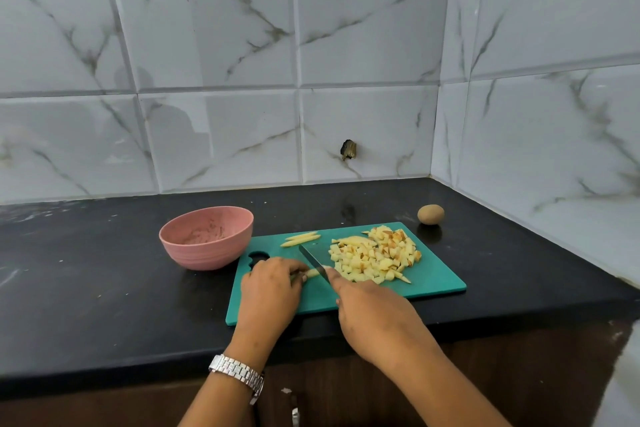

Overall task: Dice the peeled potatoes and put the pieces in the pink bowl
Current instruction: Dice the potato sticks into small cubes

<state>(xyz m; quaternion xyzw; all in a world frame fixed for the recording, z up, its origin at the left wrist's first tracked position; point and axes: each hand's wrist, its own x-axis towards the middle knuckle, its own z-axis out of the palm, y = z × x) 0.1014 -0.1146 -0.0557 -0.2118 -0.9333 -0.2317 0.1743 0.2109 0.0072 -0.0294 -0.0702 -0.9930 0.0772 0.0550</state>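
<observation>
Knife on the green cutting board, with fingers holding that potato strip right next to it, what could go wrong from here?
The left hand pinches the short potato strip right beside the knife that the right hand holds, so its fingers could get nicked as the strip shortens. The diced pile lies on the cutting board at the end away from the pink bowl, so pieces may drop on the counter in transfer.

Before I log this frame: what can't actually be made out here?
All head view:
- handle of the knife: covered by the right hand gripping it.
- potato strip: fingers of the left hand hide all but its tip; how many it holds is unclear.
- pink bowl: smears inside too blurred to identify.
- round brown thing by the wall: too small to identify.
</observation>
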